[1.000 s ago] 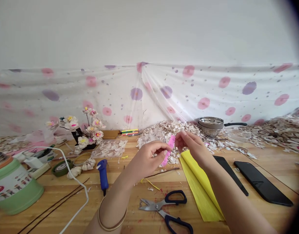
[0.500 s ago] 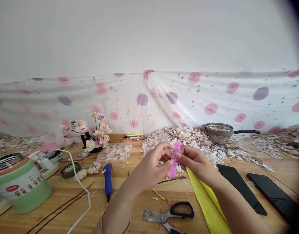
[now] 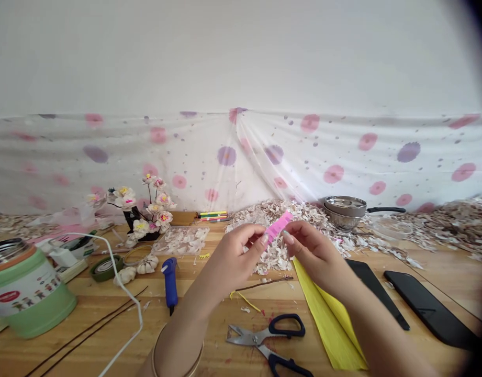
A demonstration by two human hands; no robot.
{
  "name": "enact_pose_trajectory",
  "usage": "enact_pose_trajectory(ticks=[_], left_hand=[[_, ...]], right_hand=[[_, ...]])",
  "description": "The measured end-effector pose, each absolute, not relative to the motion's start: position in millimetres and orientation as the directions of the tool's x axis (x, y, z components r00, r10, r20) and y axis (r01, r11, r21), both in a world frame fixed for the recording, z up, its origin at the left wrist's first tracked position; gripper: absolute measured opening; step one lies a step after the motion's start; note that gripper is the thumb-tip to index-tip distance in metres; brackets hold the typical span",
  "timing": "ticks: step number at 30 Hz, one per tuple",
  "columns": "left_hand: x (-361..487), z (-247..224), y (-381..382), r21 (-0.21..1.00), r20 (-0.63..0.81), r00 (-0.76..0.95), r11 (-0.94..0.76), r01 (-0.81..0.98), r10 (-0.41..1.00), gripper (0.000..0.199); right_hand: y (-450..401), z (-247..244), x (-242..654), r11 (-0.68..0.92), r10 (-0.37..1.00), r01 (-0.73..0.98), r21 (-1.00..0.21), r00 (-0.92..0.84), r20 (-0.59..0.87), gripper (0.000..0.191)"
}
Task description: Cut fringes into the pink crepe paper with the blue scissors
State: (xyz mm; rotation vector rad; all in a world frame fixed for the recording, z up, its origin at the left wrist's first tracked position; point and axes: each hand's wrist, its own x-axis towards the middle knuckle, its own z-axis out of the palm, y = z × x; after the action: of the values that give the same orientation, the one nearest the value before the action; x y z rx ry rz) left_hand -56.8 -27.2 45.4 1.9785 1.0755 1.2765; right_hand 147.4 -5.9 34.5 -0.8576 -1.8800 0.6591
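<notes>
A short strip of pink crepe paper is pinched between the thumb and fingers of my left hand, its free end slanting up to the right. Close beside it, my right hand has its thumb and curled fingers drawn together near the strip; whether something small is in them is hidden. Below the hands lie scissors with parted blades, a thin brown twig and a yellow strand with a red tip. Folded yellow crepe paper extends under my right forearm.
At left stand a green container, a white cable and a blue glue gun. Behind are artificial flowers, a large heap of pale flakes and metal bowls. Two dark flat objects, one a phone, lie right.
The pink strip has turned from nearly upright to a slant toward the upper right. My right fingers have moved off its middle to beside it. The view has shifted slightly.
</notes>
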Motion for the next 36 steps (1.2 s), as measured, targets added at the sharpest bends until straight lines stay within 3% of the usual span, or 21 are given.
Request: enact_pose_trajectory(ticks=[3, 7, 10, 13, 16, 21, 24, 27, 30, 33, 36], left_hand=[[-70, 54, -36, 0.657, 0.576, 0.187, -0.587, 0.474, 0.796, 0.017], [-84, 64, -49, 0.606, 0.607, 0.209, -0.617, 0.502, 0.766, 0.017], [-89, 67, -56, 0.617, 0.602, 0.203, -0.612, 0.495, 0.772, 0.020], [-89, 67, -58, 0.634, 0.599, 0.194, -0.608, 0.477, 0.777, 0.022], [-88, 66, -57, 0.639, 0.614, 0.183, -0.620, 0.455, 0.768, 0.021], [-86, 67, -57, 0.710, 0.579, 0.118, -0.571, 0.413, 0.806, 0.022], [-86, 68, -57, 0.786, 0.515, 0.097, -0.515, 0.342, 0.851, 0.026], [-87, 68, -59, 0.843, 0.474, 0.102, -0.484, 0.234, 0.875, 0.033], [-86, 69, -62, 0.866, 0.458, 0.161, -0.480, 0.137, 0.874, 0.037], [-83, 71, -65, 0.893, 0.419, 0.266, -0.447, 0.048, 0.868, 0.038], [-76, 72, -62, 0.920, 0.368, 0.361, -0.392, -0.007, 0.857, 0.037]], right_hand=[[-32, 41, 164, 0.583, 0.812, 0.577, -0.572, -0.430, 0.394, 0.030], [-59, 15, 159, 0.515, 0.818, 0.749, -0.416, -0.574, -0.022, 0.018], [-65, -16, 147, 0.509, 0.765, 0.780, -0.364, -0.603, -0.225, 0.041], [-66, -39, 146, 0.524, 0.738, 0.767, -0.369, -0.626, -0.252, 0.062], [-67, -48, 151, 0.485, 0.775, 0.786, -0.383, -0.590, -0.229, 0.067], [-65, -46, 151, 0.405, 0.837, 0.846, -0.346, -0.496, -0.233, 0.052], [-53, -37, 164, 0.303, 0.829, 0.851, -0.429, -0.458, -0.323, 0.038], [-42, -33, 190, 0.165, 0.794, 0.659, -0.734, -0.529, -0.298, 0.029], [-41, -43, 207, -0.012, 0.793, 0.157, -0.987, -0.600, -0.106, 0.045], [-48, -62, 200, -0.032, 0.832, -0.258, -0.966, -0.542, 0.118, 0.059], [-54, -80, 183, 0.112, 0.818, -0.331, -0.937, -0.504, 0.276, 0.067]])
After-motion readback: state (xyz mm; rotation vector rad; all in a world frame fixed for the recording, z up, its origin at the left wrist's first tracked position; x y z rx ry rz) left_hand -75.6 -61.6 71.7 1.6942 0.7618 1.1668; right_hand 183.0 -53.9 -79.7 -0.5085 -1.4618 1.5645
